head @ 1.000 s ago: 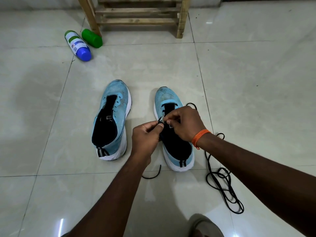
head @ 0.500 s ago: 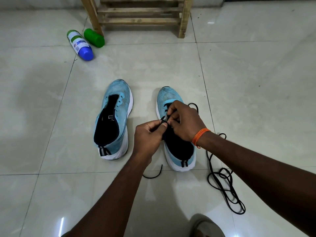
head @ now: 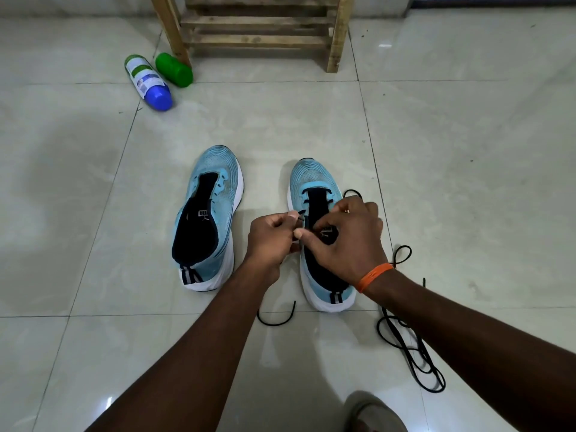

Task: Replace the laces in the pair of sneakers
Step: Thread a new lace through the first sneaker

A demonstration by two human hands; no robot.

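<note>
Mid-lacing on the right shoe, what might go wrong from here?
The black lace lies looped on the floor beside the right sneaker; pulling may knot it. The left hand pinches only its tip, which might slip. The right hand, gripping the sneaker, hides some eyelets, so one may be skipped.

Head-worn view, facing down, close over right hand (head: 346, 244)

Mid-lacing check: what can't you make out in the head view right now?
All in the head view.
Eyelet the black lace enters on the right sneaker: covered by left hand and right hand.
Its floor path: crossed by the right forearm.
Bottle label: too small to read.
Wooden rack: cut off by top edge.
</note>
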